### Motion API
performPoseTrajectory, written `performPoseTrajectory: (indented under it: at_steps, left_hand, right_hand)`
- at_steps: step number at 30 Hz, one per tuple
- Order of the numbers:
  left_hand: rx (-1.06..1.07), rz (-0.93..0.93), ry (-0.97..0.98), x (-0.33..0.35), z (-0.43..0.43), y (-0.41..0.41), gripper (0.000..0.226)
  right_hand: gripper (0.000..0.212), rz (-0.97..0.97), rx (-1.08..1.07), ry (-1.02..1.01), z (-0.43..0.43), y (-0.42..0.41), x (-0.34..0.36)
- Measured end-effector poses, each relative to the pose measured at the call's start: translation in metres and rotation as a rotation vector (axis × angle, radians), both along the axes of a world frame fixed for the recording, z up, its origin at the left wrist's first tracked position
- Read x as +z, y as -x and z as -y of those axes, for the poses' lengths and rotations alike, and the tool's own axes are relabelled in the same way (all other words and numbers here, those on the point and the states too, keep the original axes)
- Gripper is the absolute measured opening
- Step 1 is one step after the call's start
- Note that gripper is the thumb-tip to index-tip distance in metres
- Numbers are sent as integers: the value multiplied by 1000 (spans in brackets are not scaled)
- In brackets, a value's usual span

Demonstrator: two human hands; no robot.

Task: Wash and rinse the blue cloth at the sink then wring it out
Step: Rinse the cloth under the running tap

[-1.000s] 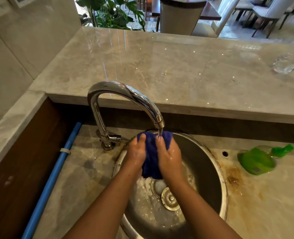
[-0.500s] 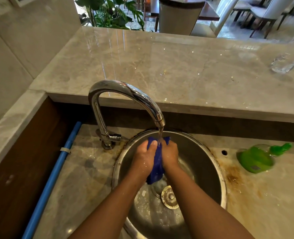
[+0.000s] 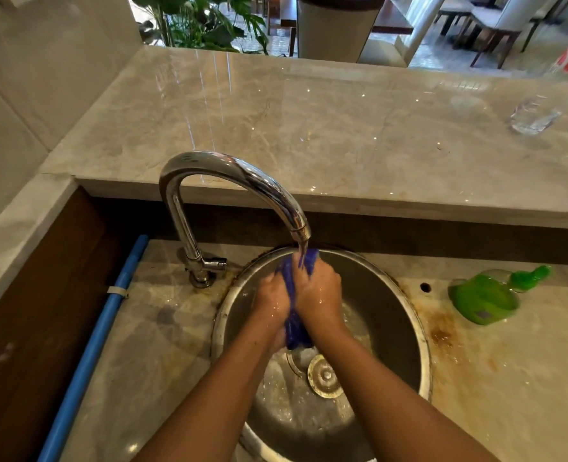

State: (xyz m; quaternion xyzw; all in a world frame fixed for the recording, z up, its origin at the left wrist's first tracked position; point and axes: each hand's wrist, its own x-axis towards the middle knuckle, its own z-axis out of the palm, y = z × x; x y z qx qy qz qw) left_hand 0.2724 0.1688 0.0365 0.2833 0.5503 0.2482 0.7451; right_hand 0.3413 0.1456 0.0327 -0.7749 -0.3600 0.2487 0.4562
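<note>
While water runs from the tap, the left hand and right hand squeeze the cloth between them, just under the spout, over the sink.

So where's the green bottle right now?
The green bottle lies on its side on the stained counter, right of the round sink.

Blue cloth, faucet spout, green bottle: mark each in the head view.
blue cloth (image 3: 294,331): head view, on the bunched lower end showing between the wrists.
faucet spout (image 3: 262,185): head view, on the top of the chrome arch.
green bottle (image 3: 482,298): head view, on the body, lying on its side.
</note>
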Motion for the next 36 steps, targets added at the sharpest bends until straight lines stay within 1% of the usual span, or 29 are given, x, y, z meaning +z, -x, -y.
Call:
performPoseTrajectory:
  at_steps: [2,3,7,10,11,13,15,16,17,18,19,20,22,23,25,27,28,30,31,33,35,36]
  left_hand:
    - [0,-33,-68,-2,2,-1,23]
    - [-27,-46,-128,-2,2,-2,20]
    - [-193,-131,-328,-4,5,2,18]
    - [-176,-158,-429,-6,4,17,19]
    - [-151,-168,-451,-6,2,22,20]
    - [-80,-212,-453,-5,-4,31,22]
    - [-2,-254,-400,-2,-7,35,19]
    - [28,-243,-377,0,-7,34,17]
    - [45,-217,-361,2,-5,33,16]
    - [54,-185,-355,4,-4,31,14]
    - [52,-141,-357,5,-3,30,12]
    - [38,-89,-357,6,-1,29,12]
    - [-29,2,-347,8,0,30,24]
    - [-80,15,-366,8,2,29,30]
    - [-188,-24,-438,11,7,27,40]
    - [-239,-64,-447,14,8,28,49]
    - [-236,-47,-410,16,6,30,50]
    - [-226,20,-283,19,0,38,44]
    - [-233,35,-227,21,-3,40,39]
    - [-226,17,-163,21,-5,42,33]
    - [-155,21,-141,21,-6,40,31]
    - [-123,20,-154,21,-7,39,28]
  right_hand:
    - [34,-137,-58,66,-7,-12,-7]
    - [34,-204,-86,76,-8,-17,-11]
    - [34,-381,-117,121,-5,-19,-27]
    - [28,-614,-164,93,1,-16,-30]
    - [25,-662,-193,70,4,-15,-28]
    - [18,-665,-222,-41,12,-16,-24]
    - [15,-573,-198,-172,23,-16,-20]
    - [16,-541,-174,-208,28,-13,-20]
    - [15,-554,-168,-234,32,-10,-20]
    - [12,-637,-177,-253,35,-6,-20]
    - [9,-790,-193,-266,36,-3,-21]
    - [16,-980,-213,-269,36,0,-22]
    - [38,-1340,-208,-221,37,2,-26]
    - [44,-1446,-184,-186,37,2,-26]
    - [47,-1537,-142,-151,38,0,-30]
    - [46,-1538,-132,-124,36,-3,-29]
    - [47,-1499,-147,-131,34,-6,-29]
    - [49,-1374,-180,-193,32,-16,-26]
    - [46,-1311,-173,-226,32,-20,-24]
    - [33,-1172,-114,-258,31,-26,-20]
    - [18,-1042,-47,-250,29,-30,-13]
    - [17,-993,-30,-245,28,-32,-12]
